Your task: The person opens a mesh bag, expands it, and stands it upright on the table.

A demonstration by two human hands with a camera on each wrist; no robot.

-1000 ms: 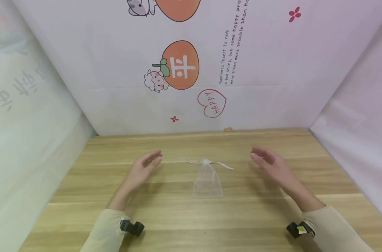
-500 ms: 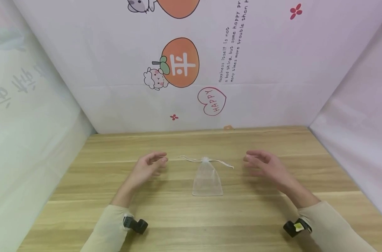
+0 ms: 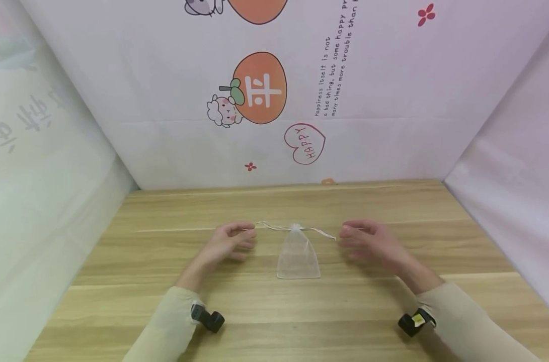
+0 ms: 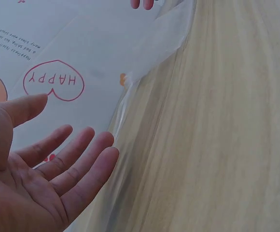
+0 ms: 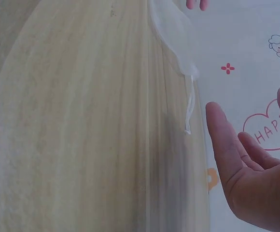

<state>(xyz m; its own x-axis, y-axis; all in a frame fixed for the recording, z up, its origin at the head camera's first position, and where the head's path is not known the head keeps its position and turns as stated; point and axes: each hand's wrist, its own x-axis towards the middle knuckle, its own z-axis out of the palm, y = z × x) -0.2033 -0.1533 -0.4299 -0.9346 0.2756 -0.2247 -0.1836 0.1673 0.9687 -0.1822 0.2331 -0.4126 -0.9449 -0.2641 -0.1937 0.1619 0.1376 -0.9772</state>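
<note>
A small sheer white drawstring pouch [image 3: 299, 259] lies flat on the wooden table, its neck gathered at the far end. Two thin white cords spread sideways from the neck, a left cord [image 3: 270, 227] and a right cord [image 3: 319, 232]. My left hand [image 3: 229, 244] hovers by the tip of the left cord, fingers relaxed, holding nothing. Close to the right cord's knotted end is my right hand [image 3: 374, 246], also loosely spread and holding nothing. In the right wrist view the pouch [image 5: 176, 36] and its hanging cord [image 5: 190, 104] stand apart from the fingers.
The wood-grain table [image 3: 297, 322] runs back to a white printed sheet [image 3: 383, 90] that rises behind it. White cloth walls [image 3: 52, 166] stand at both sides. Each sleeved wrist carries a small black camera [image 3: 208, 318].
Both hands have moved inward toward the pouch's cords, the left one to the right and the right one to the left. The pouch stays where it lay.
</note>
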